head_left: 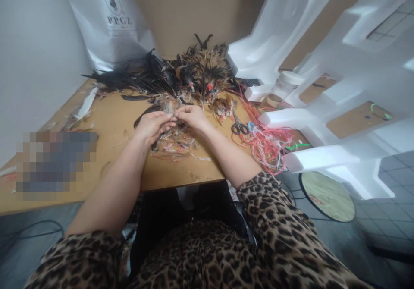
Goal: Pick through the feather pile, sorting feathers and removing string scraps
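Yellow-brown tabletop (111, 118) w/ a big black + brown feather pile (208, 67) at the back. Red/white string tangle (270, 144) sits nearer + right of pile. Left hand (152, 126) & right hand (191, 116) in front of it, fingertips pinched together, can't tell on what, w/ small brown feathers (177, 141) nearer me than pile. Scissors (239, 128) front-right of it, btw.

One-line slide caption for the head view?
Head view: left hand and right hand meet over brown feathers, scissors to the right.
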Tool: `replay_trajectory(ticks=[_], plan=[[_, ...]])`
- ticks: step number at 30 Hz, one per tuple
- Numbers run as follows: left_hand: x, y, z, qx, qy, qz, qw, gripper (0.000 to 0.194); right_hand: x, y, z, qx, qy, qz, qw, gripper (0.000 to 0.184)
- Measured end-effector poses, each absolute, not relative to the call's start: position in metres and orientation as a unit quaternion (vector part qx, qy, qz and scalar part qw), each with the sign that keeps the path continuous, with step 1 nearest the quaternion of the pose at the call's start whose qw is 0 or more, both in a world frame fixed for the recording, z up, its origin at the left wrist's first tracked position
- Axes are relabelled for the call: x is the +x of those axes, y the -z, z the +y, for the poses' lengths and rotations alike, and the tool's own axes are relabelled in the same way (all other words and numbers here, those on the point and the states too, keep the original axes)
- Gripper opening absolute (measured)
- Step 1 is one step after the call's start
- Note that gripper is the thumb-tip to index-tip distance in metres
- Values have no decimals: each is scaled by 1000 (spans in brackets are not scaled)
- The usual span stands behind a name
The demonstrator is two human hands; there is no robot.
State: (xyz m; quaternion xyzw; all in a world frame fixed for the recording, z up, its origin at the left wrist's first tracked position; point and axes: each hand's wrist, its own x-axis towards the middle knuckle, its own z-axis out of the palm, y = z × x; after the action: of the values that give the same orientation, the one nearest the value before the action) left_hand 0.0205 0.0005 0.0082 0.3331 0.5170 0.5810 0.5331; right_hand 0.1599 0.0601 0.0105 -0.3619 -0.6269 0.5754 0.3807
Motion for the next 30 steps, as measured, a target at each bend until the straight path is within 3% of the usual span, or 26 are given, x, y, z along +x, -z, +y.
replay_trajectory(ticks=[4, 15, 30], plan=[[19, -7, 0, 346, -567, 516, 541, 11, 159, -6, 63, -337, -630, -579, 394, 14], [21, -7, -2, 390, -546, 522, 527, 12, 160, -12, 58, -364, -614, -592, 375, 12], [18, -10, -1, 311, -570, 473, 596, 5, 159, -3, 67, -339, -663, -559, 365, 18]])
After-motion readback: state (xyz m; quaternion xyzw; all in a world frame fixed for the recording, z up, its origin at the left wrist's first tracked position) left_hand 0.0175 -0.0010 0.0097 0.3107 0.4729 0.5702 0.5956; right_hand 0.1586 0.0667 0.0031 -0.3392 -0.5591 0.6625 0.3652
